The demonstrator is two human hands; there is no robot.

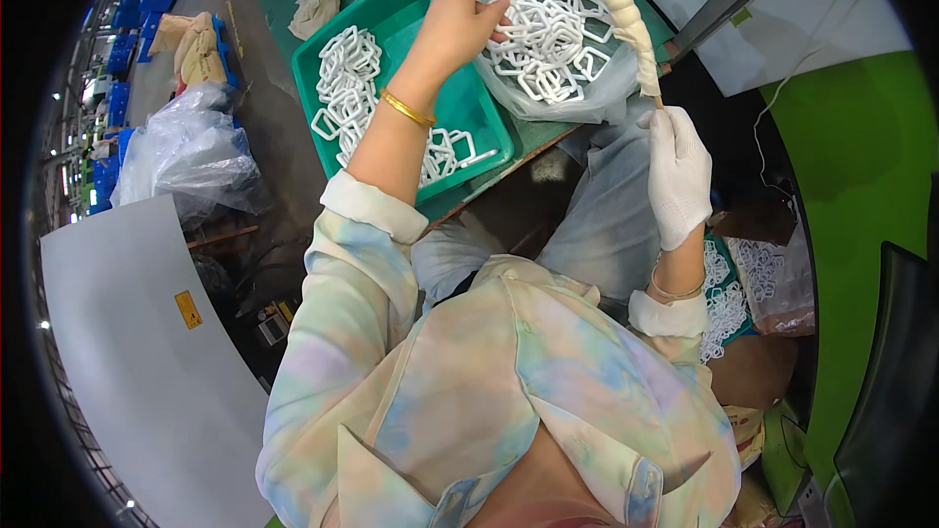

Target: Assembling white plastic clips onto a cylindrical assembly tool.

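Note:
My bare left hand [468, 24], with a gold bangle at its wrist, reaches over the green tray to the edge of a clear plastic bag [613, 88]. Its fingers are apart and touch the white angular plastic rings [548, 49] heaped in the bag; I see nothing gripped in them. In a white knit glove, my right hand [680, 171] is closed round the thin lower end of a stick wrapped in white material [631, 29]. The stick stands nearly upright beside the bag, its thick wrapped end uppermost.
The green tray [305, 68] holds more white rings in loose piles. Crumpled plastic sheeting [196, 147] lies on the left, behind a grey machine panel [147, 332]. Below my right forearm are more rings [724, 313]. A metal bar [743, 0] slants across the upper right.

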